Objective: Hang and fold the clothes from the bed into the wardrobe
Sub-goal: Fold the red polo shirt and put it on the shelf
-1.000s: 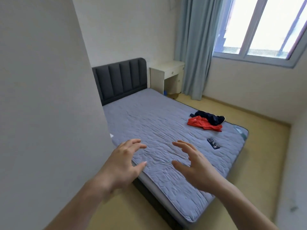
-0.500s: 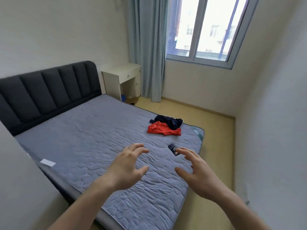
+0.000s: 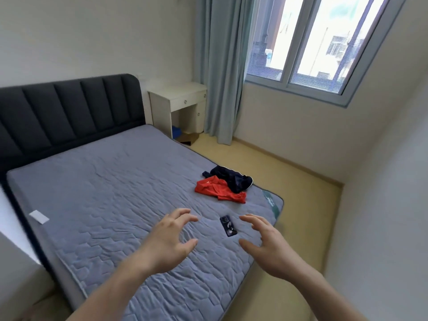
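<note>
While both hands hover above the foot end of the bed, neither holds anything: the left hand [image 3: 168,243] and the right hand [image 3: 269,247] are raised side by side, fingers spread and loosely bent, with a gap between them. In that gap, at about twelve o'clock from the wrists, a small dark phone-like slab [image 3: 228,225] lies flat on the grey quilted mattress [image 3: 104,193]. Further out, toward twelve o'clock, the crumpled orange-red garment [image 3: 216,189] lies near the mattress's far edge, with the dark navy garment with a pale trim [image 3: 234,181] bunched against it and partly overlapping it at its one o'clock side.

The step in hand looks like the reach for these clothes. To do it well, I would lift the navy piece first, since it lies on top, and take each garment by a seam or collar rather than scooping the heap, so that it hangs open for folding. The phone is best left clear of the grab.

The wardrobe is not in view at all. What kind of garments these are cannot be told from the bundle, and no hangers show. The padded black headboard [image 3: 69,114] sits at ten o'clock, and the white bedside table [image 3: 180,98] beside the pale blue curtain [image 3: 220,66].
</note>
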A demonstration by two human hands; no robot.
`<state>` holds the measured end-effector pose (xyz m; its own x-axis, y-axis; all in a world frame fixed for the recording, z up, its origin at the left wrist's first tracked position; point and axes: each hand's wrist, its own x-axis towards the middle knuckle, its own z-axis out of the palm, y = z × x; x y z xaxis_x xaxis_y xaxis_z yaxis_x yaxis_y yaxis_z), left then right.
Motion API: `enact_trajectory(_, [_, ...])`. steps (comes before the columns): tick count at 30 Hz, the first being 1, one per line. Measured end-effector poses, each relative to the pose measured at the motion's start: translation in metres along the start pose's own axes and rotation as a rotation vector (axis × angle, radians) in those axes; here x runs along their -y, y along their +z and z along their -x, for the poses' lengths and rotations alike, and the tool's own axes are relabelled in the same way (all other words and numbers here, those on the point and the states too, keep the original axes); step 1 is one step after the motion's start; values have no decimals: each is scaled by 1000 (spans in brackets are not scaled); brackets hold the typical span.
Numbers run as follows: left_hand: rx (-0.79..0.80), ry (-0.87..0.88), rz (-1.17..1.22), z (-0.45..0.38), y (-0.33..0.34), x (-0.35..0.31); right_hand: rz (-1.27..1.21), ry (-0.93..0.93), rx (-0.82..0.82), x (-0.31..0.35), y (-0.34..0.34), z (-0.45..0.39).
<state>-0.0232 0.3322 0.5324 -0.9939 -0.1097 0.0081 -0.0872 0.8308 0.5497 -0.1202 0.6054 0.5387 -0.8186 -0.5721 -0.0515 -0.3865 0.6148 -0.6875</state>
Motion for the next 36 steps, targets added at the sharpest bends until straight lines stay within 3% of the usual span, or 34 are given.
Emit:
enact_trajectory(13, [-23, -301, 32, -125, 48, 46, 52, -16, 214, -90, -25, -174])
enact_trajectory(26, [10, -443, 117, -290, 95, 89, 132, 71, 318, -186, -49, -350])
enact_trajectory(36, [-44, -667, 147, -399, 173, 123, 266, 84, 468, -331, -33, -533])
